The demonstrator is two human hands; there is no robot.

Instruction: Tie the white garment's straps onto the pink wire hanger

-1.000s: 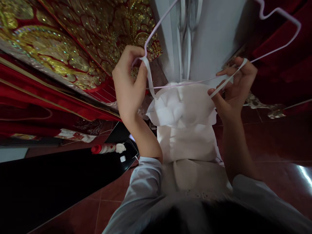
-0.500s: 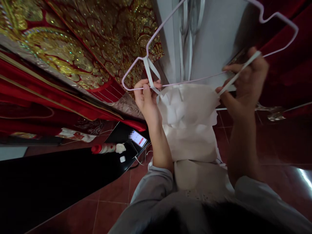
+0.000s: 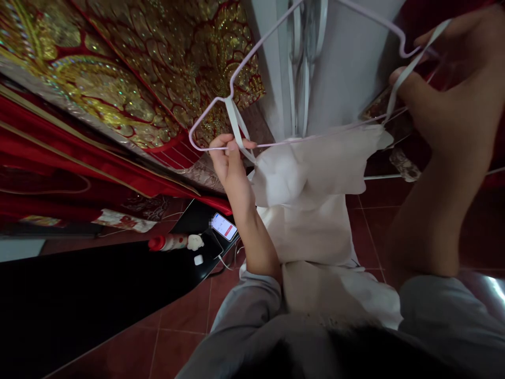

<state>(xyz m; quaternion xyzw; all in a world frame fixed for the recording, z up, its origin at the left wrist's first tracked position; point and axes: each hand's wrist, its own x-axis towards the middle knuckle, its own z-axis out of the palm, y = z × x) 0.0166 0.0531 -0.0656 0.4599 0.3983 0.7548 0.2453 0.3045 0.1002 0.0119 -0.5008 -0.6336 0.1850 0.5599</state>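
A white garment [image 3: 311,189] hangs in front of me from a thin white wire hanger [image 3: 252,55]. Its left strap [image 3: 235,123] is looped over the hanger's left notch. My left hand [image 3: 231,163] is closed, pinching the hanger's bottom wire where that strap meets the cloth. My right hand [image 3: 450,100] is raised at the upper right, fingers curled around the right strap [image 3: 414,66], holding it up by the hanger's right shoulder. The garment's lower part falls against my body.
Red and gold embroidered garments [image 3: 118,79] hang close on the left. A black table [image 3: 79,295] at lower left holds a lit phone [image 3: 224,226], a red-capped bottle [image 3: 168,242] and a small white block. A white wall panel [image 3: 343,58] stands behind. The floor is red tile [image 3: 185,321].
My right hand has risen and moved right, carrying the right strap up towards the hanger's right shoulder. The hanger tilted up on that side. My left hand dropped from the notch to the bottom wire.
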